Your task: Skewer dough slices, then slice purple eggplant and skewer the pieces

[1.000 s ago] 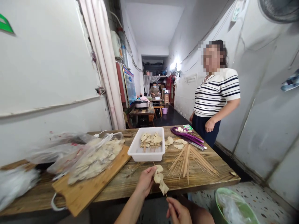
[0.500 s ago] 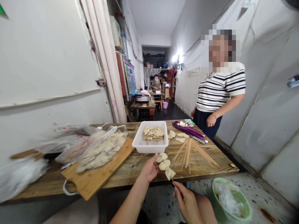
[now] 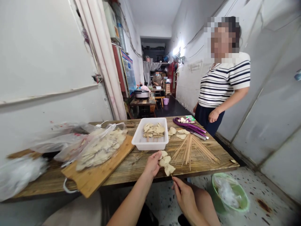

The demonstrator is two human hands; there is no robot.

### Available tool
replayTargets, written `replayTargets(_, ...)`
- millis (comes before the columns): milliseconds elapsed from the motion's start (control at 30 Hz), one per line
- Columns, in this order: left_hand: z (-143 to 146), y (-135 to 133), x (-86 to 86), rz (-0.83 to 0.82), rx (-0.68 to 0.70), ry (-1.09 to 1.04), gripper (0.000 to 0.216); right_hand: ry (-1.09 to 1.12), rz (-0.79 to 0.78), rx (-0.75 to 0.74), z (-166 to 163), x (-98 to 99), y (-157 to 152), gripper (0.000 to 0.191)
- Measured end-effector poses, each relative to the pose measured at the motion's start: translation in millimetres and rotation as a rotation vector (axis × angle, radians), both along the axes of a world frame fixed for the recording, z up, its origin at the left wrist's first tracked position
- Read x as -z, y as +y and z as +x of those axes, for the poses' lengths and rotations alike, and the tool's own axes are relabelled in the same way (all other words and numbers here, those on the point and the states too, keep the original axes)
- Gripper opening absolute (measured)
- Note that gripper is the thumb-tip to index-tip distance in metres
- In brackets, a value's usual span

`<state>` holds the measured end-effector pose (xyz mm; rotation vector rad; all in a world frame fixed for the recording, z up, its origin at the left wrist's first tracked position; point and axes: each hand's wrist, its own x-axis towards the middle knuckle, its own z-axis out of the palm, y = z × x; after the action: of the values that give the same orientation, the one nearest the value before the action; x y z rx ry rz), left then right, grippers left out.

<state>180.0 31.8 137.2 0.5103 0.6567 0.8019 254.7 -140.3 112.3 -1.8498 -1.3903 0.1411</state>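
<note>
My right hand (image 3: 184, 194) pinches the lower end of a thin wooden skewer. Several pale, thin slices (image 3: 166, 160), perhaps potato, are threaded along it. At the skewer's upper end, my left hand (image 3: 153, 164) has its fingers closed on the topmost slice. Just beyond my hands stands a white plastic tray (image 3: 150, 146), with skewered slices (image 3: 154, 130) lying in it. Right of the tray lie some loose slices (image 3: 182, 134) and a fanned pile of bare wooden skewers (image 3: 191, 150).
On the left, a wooden cutting board (image 3: 94, 179) bears a plastic bag of slices (image 3: 103, 147). Purple eggplants (image 3: 190, 127) and a knife (image 3: 199, 136) lie at the back right. A green bin (image 3: 245, 201) stands on the floor. A person in a striped top (image 3: 221, 88) stands beyond the table.
The view has shifted slightly. My left fingers have closed further round the top slice; my right hand keeps its pinch on the skewer's lower end.
</note>
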Motion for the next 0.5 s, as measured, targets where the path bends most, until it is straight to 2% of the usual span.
replayTargets(200,7.7,-5.7,8.5,0.003,0.023,0.073,0.032,0.004,0.028,0.019,0.8,2.8,-0.4,0.035)
replayTargets(367,26.0,-21.1,3.7,0.027,0.065,0.040,0.039,-0.002,0.084,0.067,15.6,-5.1,-11.8,0.035)
replayTargets(433,40.8,-27.9,2.6,0.103,0.077,0.042,0.045,-0.024,0.109,0.105,29.8,-9.1,-24.7,0.034)
replayTargets(500,61.6,-29.7,3.1,0.262,0.098,0.125,0.044,-0.063,0.127,0.159,48.5,-11.8,-42.0,0.033)
